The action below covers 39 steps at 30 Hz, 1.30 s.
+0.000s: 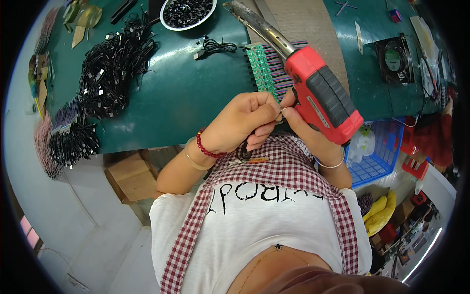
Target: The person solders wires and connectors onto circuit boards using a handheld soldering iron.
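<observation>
Both hands meet in front of my apron at the table's near edge. My left hand (249, 117) is closed in a pinch, with a black cable (243, 152) looping down below its fingers. My right hand (306, 130) pinches at the same spot, where a thin pale wire end (283, 109) shows between the fingertips. A red and black heat gun (323, 95) with a bent metal nozzle overlaps my right hand in view; what supports it cannot be told. Just beyond the fingers lies a panel of green circuit boards (262, 66), with coloured wires (281, 68) along its right side.
On the green table (196, 98) lie a large heap of black cables (110, 73), a white bowl (164, 22) of small black parts and a coiled USB cable (215, 47). More cable bundles (73, 132) hang at the left. A black fan (394, 60) and blue basket (377, 164) are right.
</observation>
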### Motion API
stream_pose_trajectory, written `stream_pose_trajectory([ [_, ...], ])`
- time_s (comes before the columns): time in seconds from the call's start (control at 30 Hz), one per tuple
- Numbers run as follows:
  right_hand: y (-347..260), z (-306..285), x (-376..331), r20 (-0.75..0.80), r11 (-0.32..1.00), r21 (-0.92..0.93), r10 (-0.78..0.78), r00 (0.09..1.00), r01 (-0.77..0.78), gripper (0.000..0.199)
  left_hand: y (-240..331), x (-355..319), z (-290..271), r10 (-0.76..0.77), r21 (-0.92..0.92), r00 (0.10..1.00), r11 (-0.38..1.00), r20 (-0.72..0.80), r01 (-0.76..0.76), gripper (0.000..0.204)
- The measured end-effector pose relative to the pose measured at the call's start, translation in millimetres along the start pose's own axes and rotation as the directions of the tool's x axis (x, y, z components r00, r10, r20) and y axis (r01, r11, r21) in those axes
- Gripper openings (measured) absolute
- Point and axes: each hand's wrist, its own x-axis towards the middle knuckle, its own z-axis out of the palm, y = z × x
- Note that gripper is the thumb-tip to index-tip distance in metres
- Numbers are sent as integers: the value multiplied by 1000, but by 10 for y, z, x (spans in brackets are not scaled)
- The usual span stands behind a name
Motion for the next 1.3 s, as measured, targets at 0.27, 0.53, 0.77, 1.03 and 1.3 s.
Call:
stream_pose_trajectory([
  [0.27,-81,-13,10,35,965,221,140,990,-144,16,-55,-30,37,257,440,964,875,-66,-203,11],
  [0.53,8,-100,76,-160,923,336,250,955,-186,42,-29,-11,-3,415,536,891,802,-184,-263,10],
  [0.77,-96,20,77,27,978,185,91,995,-95,14,-80,39,39,299,368,941,902,-156,-226,12],
  [1.03,-109,21,51,78,947,303,86,993,-106,15,-92,35,20,143,83,986,987,-91,-136,14],
  [1.3,-126,14,25,45,984,157,72,996,-78,12,-106,31,23,192,194,978,965,-76,-175,14],
])
